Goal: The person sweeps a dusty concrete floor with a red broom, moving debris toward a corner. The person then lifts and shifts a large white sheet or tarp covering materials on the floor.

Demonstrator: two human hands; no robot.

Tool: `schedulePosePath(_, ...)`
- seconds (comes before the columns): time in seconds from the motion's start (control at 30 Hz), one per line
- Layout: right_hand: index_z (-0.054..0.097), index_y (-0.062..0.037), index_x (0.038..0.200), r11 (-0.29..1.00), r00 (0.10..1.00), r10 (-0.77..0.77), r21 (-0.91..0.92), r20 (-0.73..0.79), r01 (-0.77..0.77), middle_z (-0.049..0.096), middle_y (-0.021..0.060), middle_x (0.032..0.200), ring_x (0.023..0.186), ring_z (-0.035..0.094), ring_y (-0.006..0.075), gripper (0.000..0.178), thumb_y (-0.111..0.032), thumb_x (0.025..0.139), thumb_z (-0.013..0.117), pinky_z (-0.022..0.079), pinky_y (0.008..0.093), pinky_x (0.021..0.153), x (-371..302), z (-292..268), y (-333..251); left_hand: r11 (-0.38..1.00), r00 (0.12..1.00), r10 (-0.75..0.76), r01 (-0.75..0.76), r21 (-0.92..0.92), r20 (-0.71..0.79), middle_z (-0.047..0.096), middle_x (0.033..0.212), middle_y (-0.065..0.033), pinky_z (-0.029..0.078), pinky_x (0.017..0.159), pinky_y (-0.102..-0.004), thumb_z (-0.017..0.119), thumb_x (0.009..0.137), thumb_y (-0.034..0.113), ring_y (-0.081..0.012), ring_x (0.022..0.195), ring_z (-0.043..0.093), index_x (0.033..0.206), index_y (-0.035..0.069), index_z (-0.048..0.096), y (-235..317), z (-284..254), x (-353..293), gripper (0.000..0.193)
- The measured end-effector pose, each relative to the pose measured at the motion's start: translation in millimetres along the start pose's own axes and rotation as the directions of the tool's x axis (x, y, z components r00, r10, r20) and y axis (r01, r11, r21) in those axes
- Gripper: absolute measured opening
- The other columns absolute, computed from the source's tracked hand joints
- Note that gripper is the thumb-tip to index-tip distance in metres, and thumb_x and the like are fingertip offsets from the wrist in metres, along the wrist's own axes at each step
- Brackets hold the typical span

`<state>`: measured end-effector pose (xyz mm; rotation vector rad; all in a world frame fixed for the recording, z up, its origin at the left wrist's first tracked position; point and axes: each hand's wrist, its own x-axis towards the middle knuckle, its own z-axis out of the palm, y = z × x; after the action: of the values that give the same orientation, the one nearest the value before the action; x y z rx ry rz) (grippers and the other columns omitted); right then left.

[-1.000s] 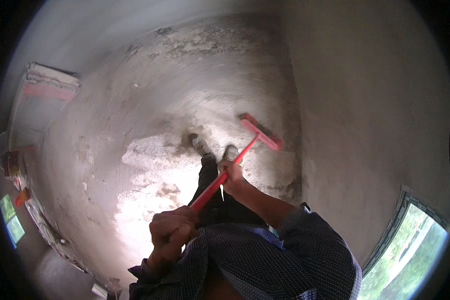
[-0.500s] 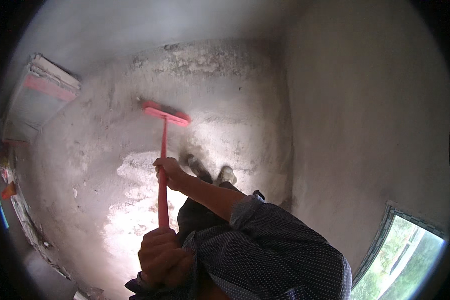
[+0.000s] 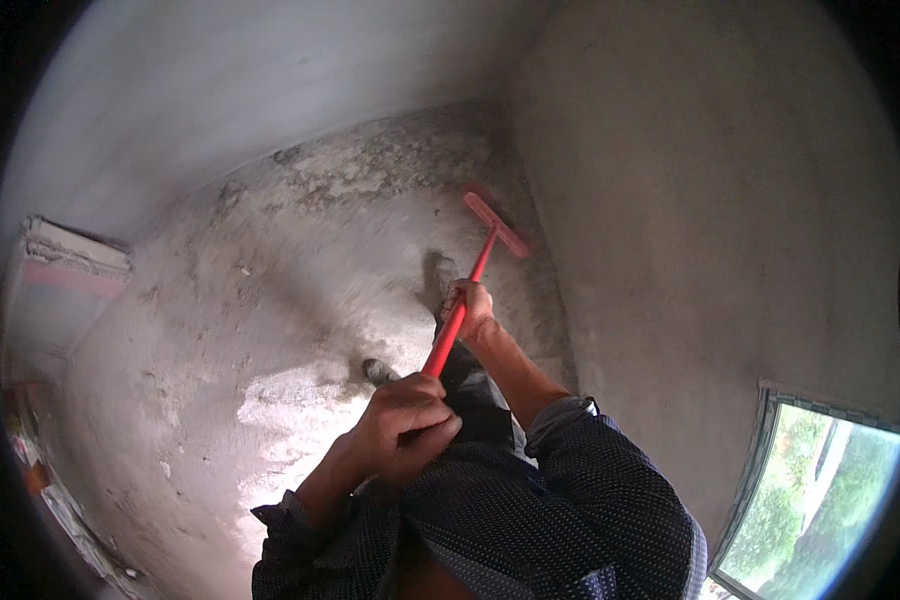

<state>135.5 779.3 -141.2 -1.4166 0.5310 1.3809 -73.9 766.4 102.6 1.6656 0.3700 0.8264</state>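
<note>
Both my hands are wrapped round the handle of a red broom [image 3: 478,262]. Its wide, flat head lies near the floor by the right-hand wall, turned at a slant; the bristles cannot be made out. My left hand [image 3: 405,418] closes over the top end of the handle, close to my body. Further down the handle, my right hand [image 3: 469,308] grips it with the arm stretched forward. My shoes [image 3: 378,372] show on the floor beside the handle, one foot ahead of the other.
Rough, stained concrete floor [image 3: 200,330] spreads to the left, with a bright patch of light. A bare wall [image 3: 670,230] rises close on the right, with a window [image 3: 810,490] low in the view. At the far left stands a doorway-like opening [image 3: 65,290].
The broom head has swung from the left across to the right-hand wall, and both hands have moved right with the handle. My feet have stepped and the view has turned.
</note>
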Motion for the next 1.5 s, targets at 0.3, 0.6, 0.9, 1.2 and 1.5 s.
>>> schedulePosePath(0.3,0.055,-0.0099,0.076,0.994,0.976,0.11,-0.028,0.186,-0.106,0.048,0.0029,0.063,0.052,0.048,0.0201,0.016,-0.02,0.083,0.065,0.041,0.0384,0.048,130,66,-26,0.91,0.936,-0.267,0.323,0.259,-0.228,0.057,0.066,-0.013,0.045,0.055,-0.0372,0.062,0.082,0.0,-0.028,0.058,0.057,0.074,-0.001,0.061,-74,-11,136,0.009)
schedulePosePath(0.6,0.053,-0.0102,0.072,0.94,0.905,0.341,-0.062,0.256,-0.336,0.049,0.003,0.063,0.053,0.049,0.018,0.019,-0.017,0.081,0.068,0.04,0.0351,0.049,46,170,-165,0.625,0.758,-0.652,0.525,0.577,0.016,0.069,0.077,-0.0114,0.059,0.067,-0.041,0.073,0.069,0.011,-0.0293,0.072,0.069,0.076,0.005,0.067,-4,-45,303,0.011)
schedulePosePath(0.9,0.047,-0.0119,0.069,0.946,0.996,0.016,0.321,0.087,-0.043,0.043,0.0022,0.058,0.049,0.046,0.0191,0.019,-0.008,0.082,0.061,0.037,0.0334,0.045,201,199,-295,0.845,0.894,-0.42,0.448,0.292,-0.156,0.057,0.057,-0.0077,0.045,0.047,-0.0332,0.056,0.086,0.007,-0.0173,0.049,0.056,0.079,-0.001,0.063,-159,-68,394,0.013)
schedulePosePath(1.2,0.049,-0.0127,0.071,0.949,0.927,0.288,0.054,0.241,-0.309,0.044,0.0026,0.066,0.058,0.044,0.0188,0.019,-0.017,0.081,0.064,0.034,0.0395,0.05,181,259,-254,0.518,0.79,-0.456,0.61,0.6,-0.409,0.06,0.059,-0.0057,0.048,0.049,-0.0302,0.066,0.09,0.023,-0.0164,0.05,0.057,0.071,0.005,0.066,-122,-64,434,0.026)
schedulePosePath(1.5,0.052,-0.0127,0.076,0.918,0.958,0.139,0.331,0.252,-0.22,0.049,0.0022,0.067,0.058,0.05,0.0162,0.014,-0.013,0.082,0.065,0.04,0.0324,0.051,116,243,-290,0.466,0.692,-0.691,0.646,0.605,-0.208,0.068,0.064,-0.006,0.052,0.053,-0.0295,0.065,0.09,0.029,-0.0111,0.056,0.065,0.075,0.005,0.072,-65,-64,482,0.029)
